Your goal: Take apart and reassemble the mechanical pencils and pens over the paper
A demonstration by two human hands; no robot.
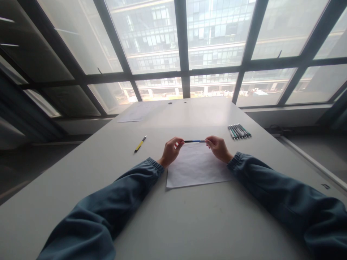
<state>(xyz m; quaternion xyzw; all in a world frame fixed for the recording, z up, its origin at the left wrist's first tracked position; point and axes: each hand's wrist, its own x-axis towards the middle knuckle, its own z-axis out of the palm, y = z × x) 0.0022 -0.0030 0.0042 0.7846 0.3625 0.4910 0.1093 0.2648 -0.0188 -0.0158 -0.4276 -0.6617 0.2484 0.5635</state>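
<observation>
A blue and black pen is held level between my two hands, above the far part of a white paper sheet. My left hand pinches the dark end of the pen, and a small bit of red shows between its fingers; what that is I cannot make out. The other end sits in the closed fingertips of my right hand. Both pen tips are hidden by the fingers. To the left of my left hand a yellow and black pen lies on the white table.
Several pens lie side by side in a row at the right. More paper rests at the table's far left. Two small dark spots mark the far end, before large framed windows. The table's right edge runs beyond the pens.
</observation>
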